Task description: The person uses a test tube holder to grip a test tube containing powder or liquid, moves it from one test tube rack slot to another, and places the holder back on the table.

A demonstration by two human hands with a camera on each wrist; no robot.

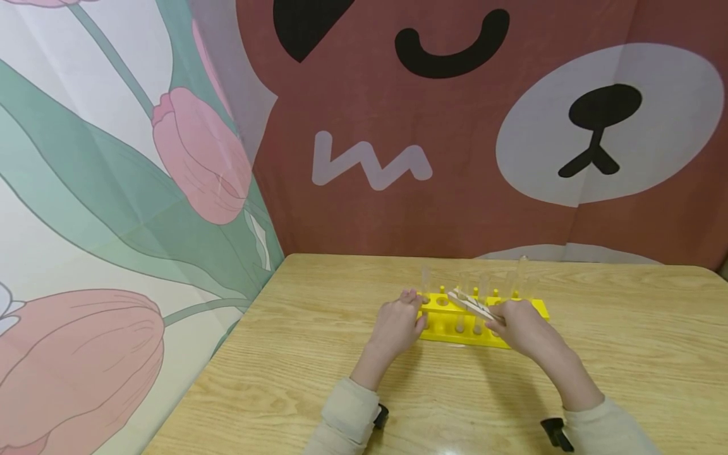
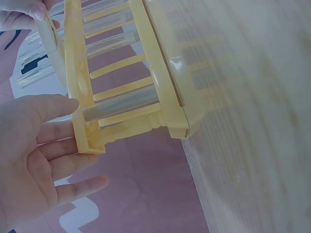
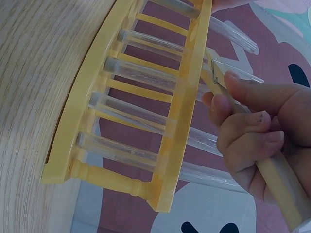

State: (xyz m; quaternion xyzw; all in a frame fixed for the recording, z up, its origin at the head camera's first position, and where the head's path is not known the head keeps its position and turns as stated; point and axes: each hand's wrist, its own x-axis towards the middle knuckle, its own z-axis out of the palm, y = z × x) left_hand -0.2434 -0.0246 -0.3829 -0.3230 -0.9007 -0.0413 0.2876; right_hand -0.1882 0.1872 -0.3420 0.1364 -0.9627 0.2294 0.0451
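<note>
A yellow test tube rack [image 1: 466, 339] stands on the table with several clear test tubes upright in it. My left hand [image 1: 396, 323] holds the rack's left end, thumb on the near side of the upper plate and fingers around its end, beside the leftmost tube [image 2: 124, 103]. My right hand [image 1: 526, 325] grips a wooden test tube clamp [image 1: 473, 304] by its handle, over the rack's front. The clamp points left, its wire spring [image 3: 215, 73] just above the upper plate. Its tip overlaps a tube in the head view.
The light wood table [image 1: 318, 303] extends around the rack. Yellow pegs [image 1: 442, 289] rise between the tubes along the back of the rack. Behind the table hangs a cloth backdrop [image 1: 364, 218] with a bear's face and tulips.
</note>
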